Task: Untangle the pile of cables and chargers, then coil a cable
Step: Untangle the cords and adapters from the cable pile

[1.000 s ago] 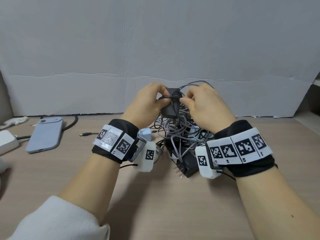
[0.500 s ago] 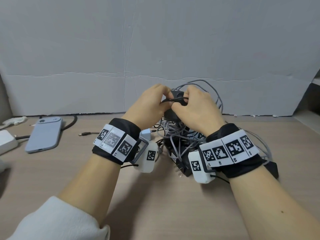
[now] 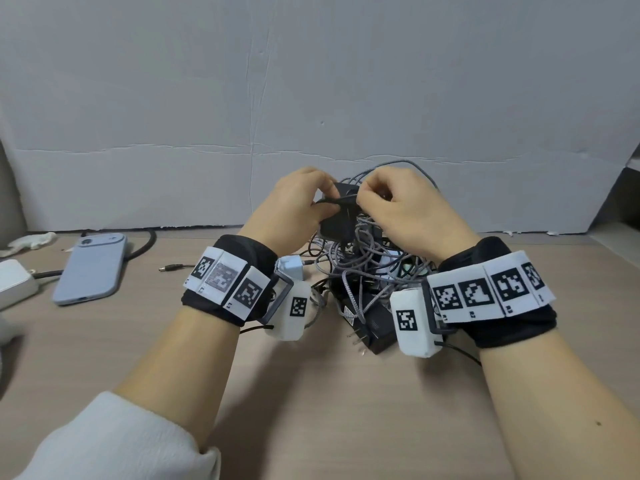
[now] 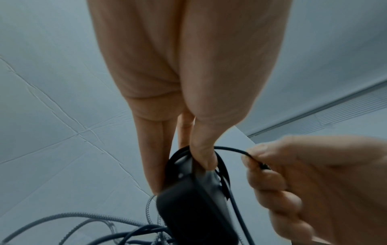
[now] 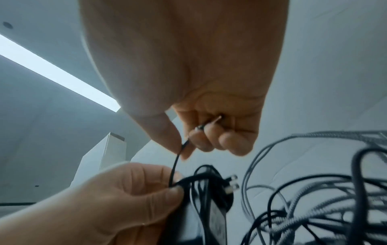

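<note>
Held above the tangled pile of cables [image 3: 374,268] at the far middle of the worktop [image 3: 311,393]: black power adapter [image 3: 337,220], gripped by left hand [image 3: 294,209] between thumb and fingers [image 4: 155,157]; thin black cable [image 4: 230,150] wound round it, its plug end pinched by curled right hand [image 3: 405,209]; blue phone [image 3: 91,268] lying left.

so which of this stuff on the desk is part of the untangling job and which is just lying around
Part of the job:
- black charger brick, held by left hand
- thin black cable, pinched by right hand
- tangled pile of grey braided cables
- black power adapter

Lying about:
- light blue phone
- white box
</note>
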Tool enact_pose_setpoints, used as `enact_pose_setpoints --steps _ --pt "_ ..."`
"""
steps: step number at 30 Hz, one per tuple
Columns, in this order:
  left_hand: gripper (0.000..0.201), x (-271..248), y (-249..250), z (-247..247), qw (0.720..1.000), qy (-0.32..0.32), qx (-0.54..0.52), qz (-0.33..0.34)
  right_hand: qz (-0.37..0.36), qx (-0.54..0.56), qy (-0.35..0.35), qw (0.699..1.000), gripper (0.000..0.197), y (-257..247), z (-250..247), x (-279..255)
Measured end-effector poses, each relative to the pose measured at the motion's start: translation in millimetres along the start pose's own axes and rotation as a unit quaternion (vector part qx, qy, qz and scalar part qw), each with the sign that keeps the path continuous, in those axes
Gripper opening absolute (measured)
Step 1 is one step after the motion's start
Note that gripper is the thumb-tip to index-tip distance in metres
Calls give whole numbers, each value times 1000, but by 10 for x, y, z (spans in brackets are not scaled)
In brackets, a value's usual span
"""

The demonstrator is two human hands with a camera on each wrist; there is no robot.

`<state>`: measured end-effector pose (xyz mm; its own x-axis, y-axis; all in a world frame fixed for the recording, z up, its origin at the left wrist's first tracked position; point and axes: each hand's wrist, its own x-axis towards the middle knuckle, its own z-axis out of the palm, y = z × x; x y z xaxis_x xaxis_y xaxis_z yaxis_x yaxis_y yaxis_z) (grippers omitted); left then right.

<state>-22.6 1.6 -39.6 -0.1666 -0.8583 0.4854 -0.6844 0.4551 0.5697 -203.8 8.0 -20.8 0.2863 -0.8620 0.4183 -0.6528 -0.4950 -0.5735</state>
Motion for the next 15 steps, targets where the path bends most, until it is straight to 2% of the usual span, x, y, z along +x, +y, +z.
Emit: enact_pose_setpoints --steps 4,6,10,15 --pt "18 -9 -12 -2 1000 -10 6 2 -28 -133 19 990 8 83 -79 6" --pt "16 -12 11 3 1000 -21 3 6 -43 -143 59 987 12 68 -77 16" --pt "10 -24 77 17 999 -41 2 21 -100 -40 97 990 9 -8 38 24" --pt "15 -43 126 -19 998 -63 -9 25 -79 88 91 989 8 4 86 38"
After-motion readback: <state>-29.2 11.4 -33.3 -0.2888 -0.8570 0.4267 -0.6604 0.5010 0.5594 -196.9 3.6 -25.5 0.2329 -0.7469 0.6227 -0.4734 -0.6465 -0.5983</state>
